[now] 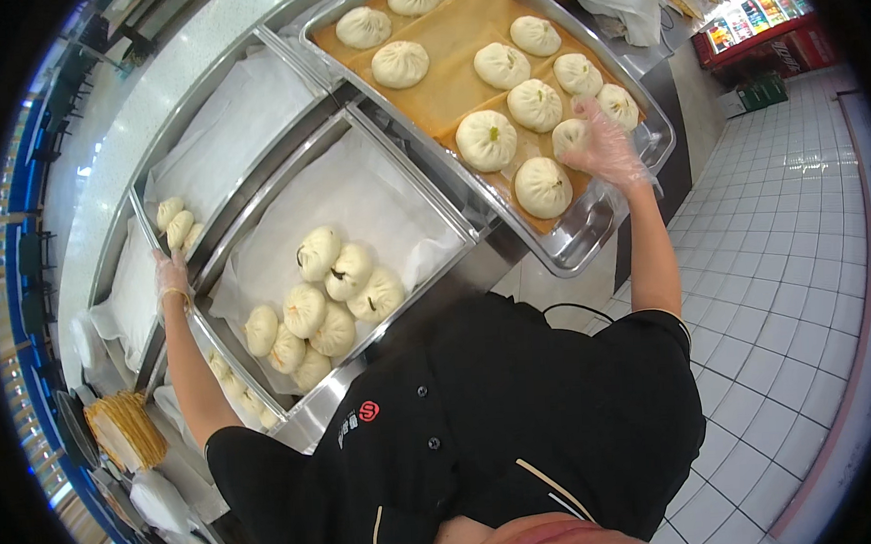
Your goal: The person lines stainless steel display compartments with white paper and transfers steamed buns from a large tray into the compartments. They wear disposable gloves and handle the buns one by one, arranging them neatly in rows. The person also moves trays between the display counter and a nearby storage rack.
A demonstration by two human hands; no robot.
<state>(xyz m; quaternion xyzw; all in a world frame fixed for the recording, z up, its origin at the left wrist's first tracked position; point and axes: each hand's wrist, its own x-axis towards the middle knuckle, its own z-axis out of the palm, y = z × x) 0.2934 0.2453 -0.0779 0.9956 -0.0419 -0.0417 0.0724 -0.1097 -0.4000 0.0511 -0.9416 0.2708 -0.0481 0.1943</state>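
Now the right hand [607,150] grips a bun [569,137] near the tray [590,238] edge — sideways, presumably sparing its pleats — left hand [171,275], can't tell its grip.

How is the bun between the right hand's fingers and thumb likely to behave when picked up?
The bun is probably soft and easily dented, given its puffy, pleated dough. It is likely light, being small enough for the right hand to span. Sitting on tan cloth, it might cling slightly underneath.
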